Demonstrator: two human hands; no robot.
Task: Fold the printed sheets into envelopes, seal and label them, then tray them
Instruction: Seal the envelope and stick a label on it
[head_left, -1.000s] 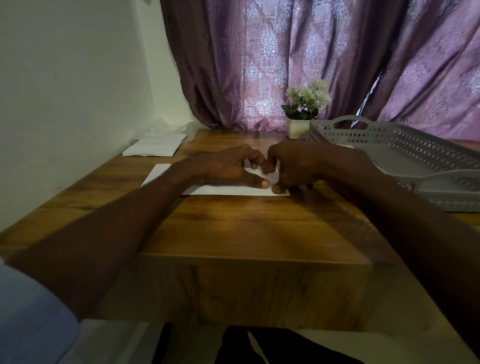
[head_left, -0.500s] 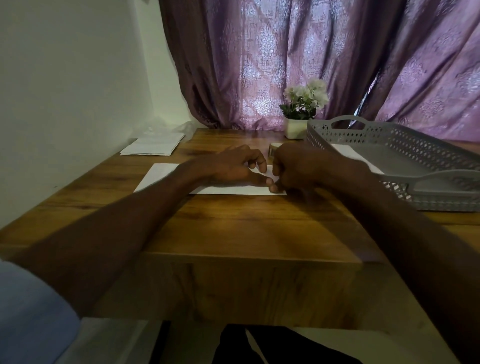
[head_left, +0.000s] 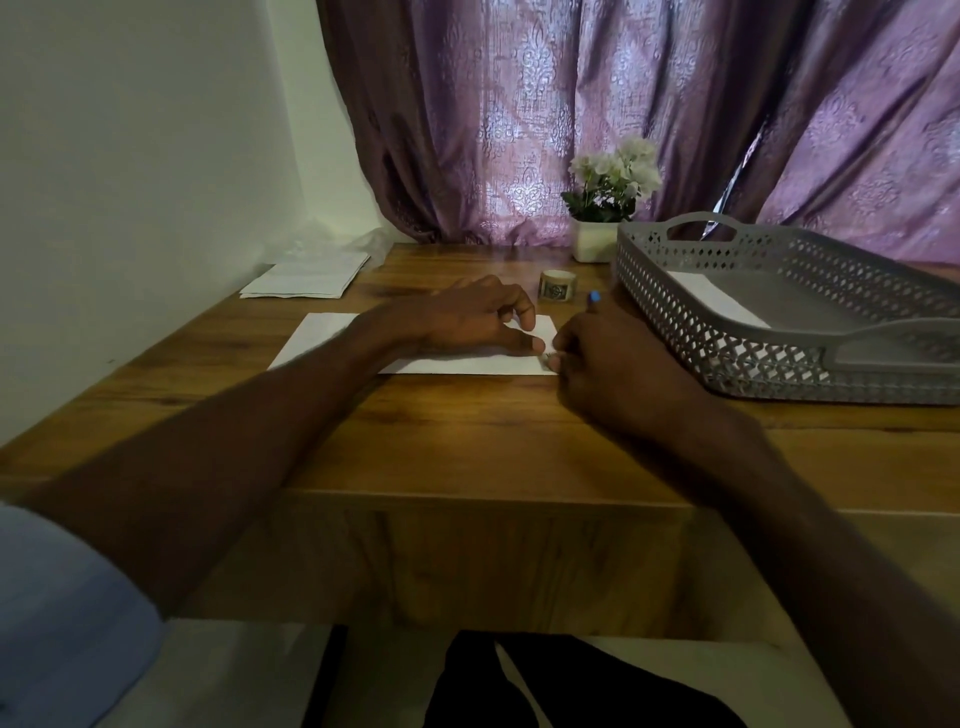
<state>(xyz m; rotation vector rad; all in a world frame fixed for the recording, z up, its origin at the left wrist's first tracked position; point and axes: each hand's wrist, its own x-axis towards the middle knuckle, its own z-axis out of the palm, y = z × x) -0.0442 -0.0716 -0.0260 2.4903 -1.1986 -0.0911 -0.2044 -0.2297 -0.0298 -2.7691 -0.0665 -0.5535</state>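
A white envelope (head_left: 322, 338) lies flat on the wooden table (head_left: 467, 431). My left hand (head_left: 467, 322) rests on its right half, thumb and fingertips pressing the paper down. My right hand (head_left: 613, 358) is curled at the envelope's right end, its fingertips on the near right corner. It grips a pen (head_left: 594, 297), of which only the blue top shows above the knuckles. What lies under those fingertips is hidden. To the right stands a grey perforated tray (head_left: 727, 358) with a white envelope (head_left: 711, 306) inside.
A small roll of tape (head_left: 557, 286) stands just behind my hands. A stack of white sheets (head_left: 306, 280) lies at the far left by the wall. A white pot of flowers (head_left: 597, 241) stands at the back, in front of purple curtains.
My hands, joined over the envelope before, have parted slightly. The right hand has shifted to the envelope's right end, and the tape roll and the pen's blue top now show.
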